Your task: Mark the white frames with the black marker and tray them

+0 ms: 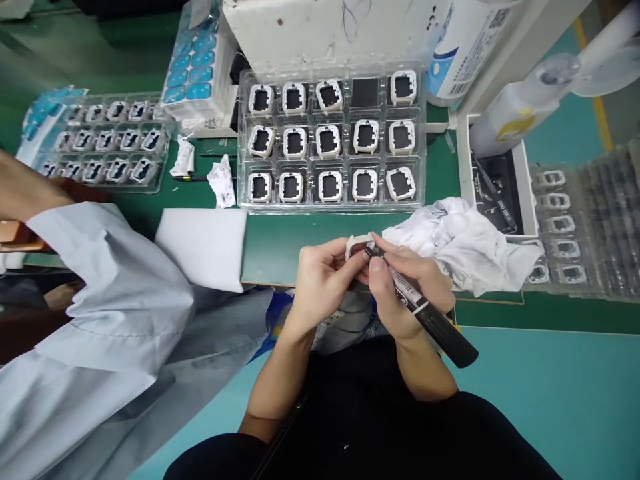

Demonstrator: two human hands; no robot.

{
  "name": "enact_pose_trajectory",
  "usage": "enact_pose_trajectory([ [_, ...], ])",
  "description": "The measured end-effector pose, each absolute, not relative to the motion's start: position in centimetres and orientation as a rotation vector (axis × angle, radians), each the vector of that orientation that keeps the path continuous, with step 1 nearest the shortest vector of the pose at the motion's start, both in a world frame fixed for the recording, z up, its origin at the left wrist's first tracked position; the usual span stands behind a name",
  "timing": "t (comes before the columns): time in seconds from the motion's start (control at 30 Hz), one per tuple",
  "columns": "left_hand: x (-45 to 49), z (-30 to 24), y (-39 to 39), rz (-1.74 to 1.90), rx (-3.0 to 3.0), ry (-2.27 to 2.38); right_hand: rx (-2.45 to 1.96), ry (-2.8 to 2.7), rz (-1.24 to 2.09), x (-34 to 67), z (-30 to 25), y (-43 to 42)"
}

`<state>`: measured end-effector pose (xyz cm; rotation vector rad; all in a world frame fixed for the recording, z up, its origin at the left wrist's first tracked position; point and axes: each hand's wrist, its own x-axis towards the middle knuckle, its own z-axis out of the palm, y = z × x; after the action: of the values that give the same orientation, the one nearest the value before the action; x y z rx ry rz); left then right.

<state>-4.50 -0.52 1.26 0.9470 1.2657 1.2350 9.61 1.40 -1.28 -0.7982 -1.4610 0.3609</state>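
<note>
My left hand (325,277) is closed round a small white square frame part (356,244), held just above the near edge of the green table. My right hand (407,283) grips a black marker pen (425,312), and its tip touches the frame. Straight ahead lies a clear plastic tray (333,205) holding rows of the same white frames with dark centres; one pocket in its top row has no frame. A crumpled white cloth (465,243) lies just right of my hands.
A person in a light blue coat (115,320) leans in at the left. A second tray of parts (100,143) sits far left, a white foam pad (205,247) beside my left hand, a white box (500,187) and more trays (585,227) at right.
</note>
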Motion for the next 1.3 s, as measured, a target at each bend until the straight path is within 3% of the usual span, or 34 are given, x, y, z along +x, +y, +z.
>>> enact_pose_trajectory([
  [0.8,-4.5,0.5,-1.0,1.331,1.227,1.353,-0.807,-1.459,0.349,9.7,-1.5,1.3],
  [1.3,-4.5,0.6,-1.2,1.190,1.326,1.501,-0.805,-1.568,0.253,10.0,-1.1,1.2],
])
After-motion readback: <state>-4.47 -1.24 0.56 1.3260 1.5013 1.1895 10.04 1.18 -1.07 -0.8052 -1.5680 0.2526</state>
